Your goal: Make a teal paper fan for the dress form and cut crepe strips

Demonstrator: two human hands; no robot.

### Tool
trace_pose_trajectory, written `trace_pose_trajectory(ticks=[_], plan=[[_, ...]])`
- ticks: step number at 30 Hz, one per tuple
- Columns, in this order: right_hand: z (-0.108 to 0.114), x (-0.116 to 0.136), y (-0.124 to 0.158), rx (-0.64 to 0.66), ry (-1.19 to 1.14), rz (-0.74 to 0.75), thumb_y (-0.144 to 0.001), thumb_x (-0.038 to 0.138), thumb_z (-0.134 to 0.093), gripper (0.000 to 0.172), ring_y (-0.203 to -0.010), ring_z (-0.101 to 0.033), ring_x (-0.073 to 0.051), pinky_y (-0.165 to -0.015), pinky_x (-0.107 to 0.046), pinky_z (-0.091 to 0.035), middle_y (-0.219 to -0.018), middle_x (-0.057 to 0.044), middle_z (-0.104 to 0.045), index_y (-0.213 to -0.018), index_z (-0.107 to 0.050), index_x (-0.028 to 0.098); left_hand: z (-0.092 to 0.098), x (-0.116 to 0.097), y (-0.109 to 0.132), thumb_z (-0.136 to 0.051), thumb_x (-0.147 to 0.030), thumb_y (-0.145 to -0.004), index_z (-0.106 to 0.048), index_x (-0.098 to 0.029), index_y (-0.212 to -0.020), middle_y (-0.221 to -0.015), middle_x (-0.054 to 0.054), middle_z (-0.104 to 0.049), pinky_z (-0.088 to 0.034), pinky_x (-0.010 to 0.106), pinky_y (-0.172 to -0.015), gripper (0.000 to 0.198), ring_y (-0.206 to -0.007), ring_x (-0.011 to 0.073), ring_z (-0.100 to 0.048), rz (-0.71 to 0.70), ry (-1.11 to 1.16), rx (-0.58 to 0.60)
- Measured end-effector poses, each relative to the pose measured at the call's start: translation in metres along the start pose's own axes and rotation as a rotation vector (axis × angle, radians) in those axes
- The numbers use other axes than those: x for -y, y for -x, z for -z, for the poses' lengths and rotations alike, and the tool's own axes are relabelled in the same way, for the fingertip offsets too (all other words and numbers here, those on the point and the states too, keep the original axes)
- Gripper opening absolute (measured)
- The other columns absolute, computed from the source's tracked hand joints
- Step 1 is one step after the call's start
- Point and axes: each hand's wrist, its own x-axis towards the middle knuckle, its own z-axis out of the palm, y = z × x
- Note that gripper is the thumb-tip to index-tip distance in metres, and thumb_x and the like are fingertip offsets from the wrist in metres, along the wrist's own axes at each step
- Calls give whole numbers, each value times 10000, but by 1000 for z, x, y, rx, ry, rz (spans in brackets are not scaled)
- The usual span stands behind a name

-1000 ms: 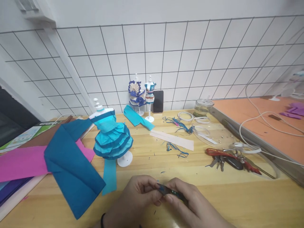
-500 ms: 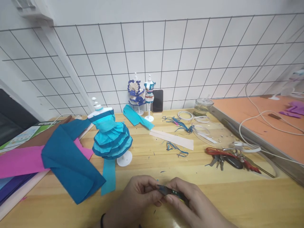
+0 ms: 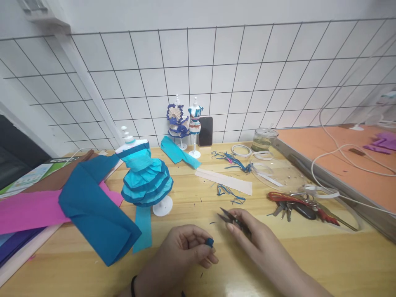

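Observation:
Near the front of the wooden table, my left hand [image 3: 188, 249] pinches a small piece of dark blue paper [image 3: 209, 242] between thumb and fingers. My right hand [image 3: 255, 237] is closed around small dark scissors [image 3: 230, 217], whose blades point up and to the left, spread apart and slightly blurred. The blades are clear of the blue piece. Beyond my left hand stands a white mini mannequin in a tiered turquoise dress [image 3: 145, 179] with dark blue trim. Folded dark blue paper [image 3: 99, 210] lies left of it, with a turquoise strip [image 3: 142, 231] under the dress.
Two smaller dressed mannequins [image 3: 194, 119] and a phone [image 3: 206, 131] stand by the tiled wall. Blue scraps [image 3: 232, 194], a pale strip [image 3: 224, 180] and keys [image 3: 287, 208] lie centre and right. A glass jar [image 3: 262, 138] stands behind. Pink paper [image 3: 27, 211] covers the left.
My right hand has moved the scissors up and to the right, away from my left hand, and their blades have parted. The small blue piece in my left hand now shows clearly.

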Motion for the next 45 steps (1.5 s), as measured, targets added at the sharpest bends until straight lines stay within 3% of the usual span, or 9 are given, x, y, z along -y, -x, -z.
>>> trace_pose_trajectory(ticks=[5, 10, 13, 16, 19, 31, 39, 42, 45], plan=[[9, -25, -16, -136, 374, -78, -860, 328, -362, 408, -985, -577, -287, -795, -417, -464, -1134, -139, -585, -1216, -451, 151, 1, -5, 2, -736, -254, -632, -539, -137, -1005, -739, 32, -666, -519, 242, -580, 438, -694, 174, -674, -7, 74, 25], [9, -24, -14, -297, 440, 189, -855, 316, -410, 374, -1071, -493, -327, -883, -484, -400, -1125, -172, -566, -1154, -534, 127, 5, -7, 1, -714, -252, -661, -395, -152, -1190, -816, 64, -663, -508, 214, -433, 625, -720, 215, -675, 29, 91, 24], [-3, -6, 0, -197, 159, 358, -864, 304, -455, 320, -1110, -481, -236, -928, -382, -404, -1158, -106, -552, -1168, -491, 213, 5, -1, 0, -707, -252, -666, -309, -148, -1269, -817, 69, -667, -482, 190, -378, 730, -681, 213, -676, 44, 64, 48], [-18, 10, 13, 36, -102, 365, -866, 261, -478, 271, -1022, -544, -166, -854, -271, -458, -1085, -58, -586, -1137, -479, 254, 3, 7, 0, -702, -225, -668, -272, -153, -1313, -759, 35, -666, -486, 185, -391, 779, -645, 185, -665, 52, 10, 71], [-27, 14, 16, 105, -215, 364, -866, 190, -453, 213, -890, -585, -145, -768, -245, -476, -944, -44, -614, -1065, -511, 237, 1, 10, 0, -695, -173, -653, -258, -159, -1336, -699, 4, -654, -493, 193, -418, 811, -645, 178, -658, 62, -19, 77], [-21, 3, 2, 22, -475, 116, -764, 276, -571, 177, -701, -616, -159, -654, -257, -505, -741, -36, -652, -890, -665, 195, 0, 12, 1, -666, -194, -647, -438, -143, -1237, -794, 49, -653, -490, 240, -494, 635, -661, 177, -650, 20, -99, 9], [-2, -14, -20, -208, -670, -127, -548, 485, -747, 401, -714, -629, -199, -686, -309, -506, -747, -62, -700, -799, -699, 176, 13, 2, 3, -542, -308, -796, -524, -231, -1194, -1052, 68, -645, -432, 380, -890, 406, -954, 207, -575, -352, -721, -220], [2, -11, -20, -212, -708, -123, -531, 505, -749, 419, -706, -627, -204, -681, -320, -502, -734, -62, -700, -785, -703, 175, 6, -4, 7, -522, -369, -812, -520, -242, -1208, -1197, 85, -579, -331, 431, -987, 416, -1138, 257, -465, -427, -873, -161], [6, -11, -19, -211, -734, -104, -518, 514, -753, 429, -690, -622, -205, -668, -323, -499, -708, -58, -695, -770, -704, 171, -7, -11, 14, -549, -438, -778, -412, -224, -1305, -1368, 106, -418, -198, 466, -1054, 585, -1301, 298, -251, -435, -1031, 43]])
